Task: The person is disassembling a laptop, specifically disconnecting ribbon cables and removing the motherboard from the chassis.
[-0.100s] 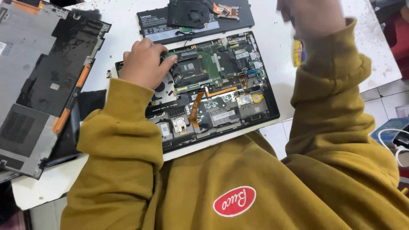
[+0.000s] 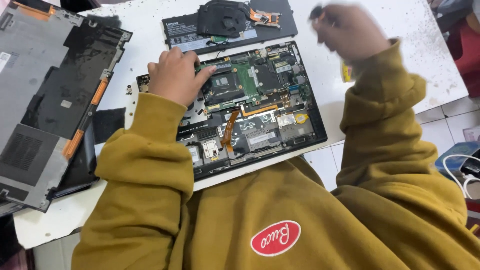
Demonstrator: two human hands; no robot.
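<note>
Your left hand (image 2: pixel 175 75) rests curled, holding nothing, on the opened laptop's (image 2: pixel 280 130) green motherboard (image 2: pixel 247 80); your blurred right hand (image 2: pixel 347 30), raised above the white table (image 2: pixel 400 20), pinches a small dark object (image 2: pixel 316 11).

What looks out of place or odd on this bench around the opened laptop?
The opened laptop overhangs the near edge of the white table, toward the lap. The cooling fan lies loose on the detached black battery. Dark specks litter the tabletop. The left hand rests on the board; the right hand is blurred.
</note>
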